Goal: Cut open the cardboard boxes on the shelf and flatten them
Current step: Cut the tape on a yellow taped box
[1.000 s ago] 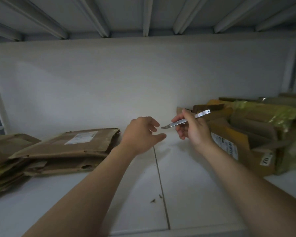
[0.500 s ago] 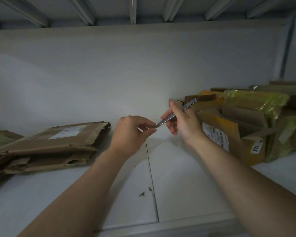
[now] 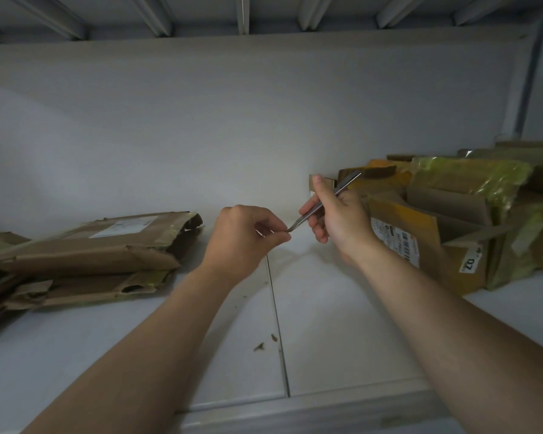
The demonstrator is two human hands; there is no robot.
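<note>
Head view has both hands raised over the middle of the shelf (image 3: 342, 324), working on the knife (image 3: 304, 216) rather than on cardboard. The right hand (image 3: 339, 220) grips the slim metal handle, thumb laid along it and fingers curled beneath. The left hand (image 3: 242, 236) pinches the tip between thumb and forefinger. This looks like setting the blade before the next cut; whether it is being drawn out or pushed in cannot be told.

To do it well, the pinch should sit on the flats of the blade, never across the edge, and pull straight along the handle's line. The right hand should hold the handle steady so the tip does not twist. A short length of blade is probably enough for tape and bends less.

The uncut boxes (image 3: 420, 233) stand at the right end of the shelf against the back wall, near the right hand. A flat pile (image 3: 107, 249) lies at the left end. A few scraps (image 3: 259, 346) lie near the front edge, by the seam.
</note>
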